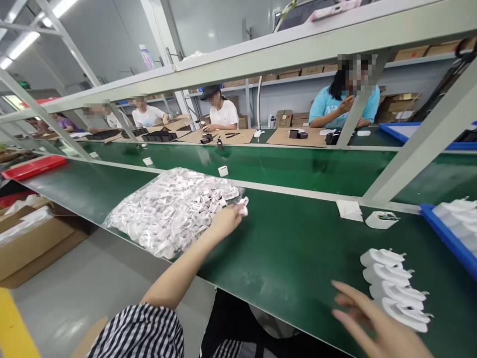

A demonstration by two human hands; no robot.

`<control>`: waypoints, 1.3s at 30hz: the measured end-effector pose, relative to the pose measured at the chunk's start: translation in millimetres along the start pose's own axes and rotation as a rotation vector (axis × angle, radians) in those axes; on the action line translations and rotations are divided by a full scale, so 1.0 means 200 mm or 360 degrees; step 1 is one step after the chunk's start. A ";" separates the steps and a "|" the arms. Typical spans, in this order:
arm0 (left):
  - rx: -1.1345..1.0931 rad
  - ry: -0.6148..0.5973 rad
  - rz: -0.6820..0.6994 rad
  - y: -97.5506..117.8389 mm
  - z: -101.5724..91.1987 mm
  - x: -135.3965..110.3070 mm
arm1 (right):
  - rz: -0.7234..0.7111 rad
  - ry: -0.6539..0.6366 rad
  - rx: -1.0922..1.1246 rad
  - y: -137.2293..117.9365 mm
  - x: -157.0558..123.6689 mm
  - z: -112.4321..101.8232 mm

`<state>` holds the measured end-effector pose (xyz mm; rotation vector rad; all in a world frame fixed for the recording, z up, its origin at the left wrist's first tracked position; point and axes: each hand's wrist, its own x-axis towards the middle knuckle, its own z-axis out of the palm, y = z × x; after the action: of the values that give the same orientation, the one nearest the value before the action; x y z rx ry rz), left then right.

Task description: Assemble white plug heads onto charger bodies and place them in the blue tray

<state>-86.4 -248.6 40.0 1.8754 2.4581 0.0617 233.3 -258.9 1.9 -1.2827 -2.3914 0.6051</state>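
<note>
- I saw the left hand (228,219) stretched out over the green desk (290,248), at the right-hand end of a clear plastic bag of small white parts (171,211).
- Its grip was closed on one small white part (243,209), pinched at the fingertips just beside the bag's open end.
- The bag lay flat near the desk's front edge, toward its left end, and overhung that edge slightly.
- I saw the right hand (372,320) at the desk's front edge, toward the right end, blurred.
- Its fingers were spread apart and held nothing; I could not tell whether they touched the desk.
- Four white charger housings (395,291) lay in a row just beside the right hand, fingertips near the closest one, each with metal prongs pointing right.
- A single white housing (380,219) lay open side up near the desk's far edge, with a folded white paper (349,210) just beside it on the left.
- A blue tray (450,238) holding more white housings sat at the desk's right end.
- A small white block (223,171) rode on the conveyor belt (283,166) beyond the desk's far edge.
- A red tray (33,166) sat at the far left end.
- Other persons sat at the opposite desk, one in a turquoise shirt (325,105), working on cardboard sheets (298,136).
- A striped sleeve (141,330) covered my left upper arm.
</note>
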 end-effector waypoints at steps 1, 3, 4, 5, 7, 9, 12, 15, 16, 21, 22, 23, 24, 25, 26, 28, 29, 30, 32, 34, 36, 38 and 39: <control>-0.0039 -0.0022 0.0158 0.05 -0.02 -0.04 | -0.0110 -0.0122 0.0046 -0.11 0.08 0.02; -0.0079 -0.0120 0.0497 0.16 -0.05 -0.11 | -0.0274 -0.0163 0.0079 -0.28 0.24 0.07; -0.0070 -0.0193 0.0634 0.21 -0.06 -0.13 | -0.0328 -0.0166 0.0095 -0.34 0.31 0.09; -0.0053 -0.0268 0.0732 0.25 -0.07 -0.14 | -0.0370 -0.0199 0.0125 -0.38 0.37 0.11; -0.0049 -0.0416 0.0838 0.31 -0.06 -0.11 | -0.0366 -0.0303 0.0209 -0.40 0.46 0.14; -0.0124 -0.0560 0.0802 0.32 -0.06 0.00 | -0.0282 -0.0385 0.0286 -0.36 0.53 0.17; -0.0127 -0.0553 0.0223 0.22 -0.09 0.29 | -0.0144 -0.0346 0.0377 -0.25 0.60 0.22; 0.0015 -0.0202 -0.0231 0.08 -0.14 0.58 | -0.0048 -0.0220 0.0611 -0.15 0.65 0.28; 0.0034 -0.0095 -0.0298 0.03 -0.16 0.64 | -0.0014 -0.0175 0.0724 -0.13 0.67 0.29; -0.0032 0.0139 -0.0426 -0.15 -0.15 0.83 | -0.0160 0.0109 0.0871 -0.09 0.72 0.35; -0.0061 0.0138 -0.0399 -0.15 -0.14 0.85 | -0.0229 0.0147 0.0788 -0.09 0.72 0.35; -0.0090 0.0135 -0.0357 -0.14 -0.14 0.87 | -0.0275 0.0181 0.0699 -0.09 0.72 0.35; -0.0122 0.0133 -0.0304 -0.12 -0.13 0.88 | -0.0289 0.0217 0.0621 -0.09 0.72 0.34; -0.0160 0.0127 -0.0238 -0.09 -0.12 0.88 | -0.0268 0.0274 0.0562 -0.09 0.72 0.33; -0.0202 0.0112 -0.0167 -0.04 -0.11 0.86 | -0.0222 0.0343 0.0525 -0.09 0.71 0.32; -0.0301 0.0034 -0.0006 0.06 -0.06 0.77 | -0.0098 0.0480 0.0534 -0.09 0.70 0.29; -0.0366 -0.0037 0.0099 0.12 -0.03 0.70 | -0.0041 0.0531 0.0566 -0.09 0.69 0.27; -0.0435 -0.0113 0.0209 0.17 0.01 0.62 | 0.0006 0.0570 0.0602 -0.09 0.68 0.26; -0.0597 -0.0236 0.0435 0.25 0.08 0.44 | 0.0044 0.0589 0.0663 -0.10 0.67 0.24; -0.0733 -0.0216 0.0523 0.29 0.14 0.28 | 0.0004 0.0515 0.0695 -0.12 0.65 0.25; -0.0849 -0.0152 0.0508 0.31 0.19 0.17 | -0.0074 0.0393 0.0693 -0.14 0.65 0.26; -0.0948 -0.0131 0.0504 0.31 0.22 0.12 | -0.0121 0.0315 0.0660 -0.17 0.65 0.27; -0.0979 -0.0129 0.0508 0.31 0.23 0.11 | -0.0130 0.0293 0.0636 -0.18 0.65 0.28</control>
<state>-30.5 -210.4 -2.3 1.8873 1.7704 0.6535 113.1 -177.5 -12.3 -1.0152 -2.0312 0.8484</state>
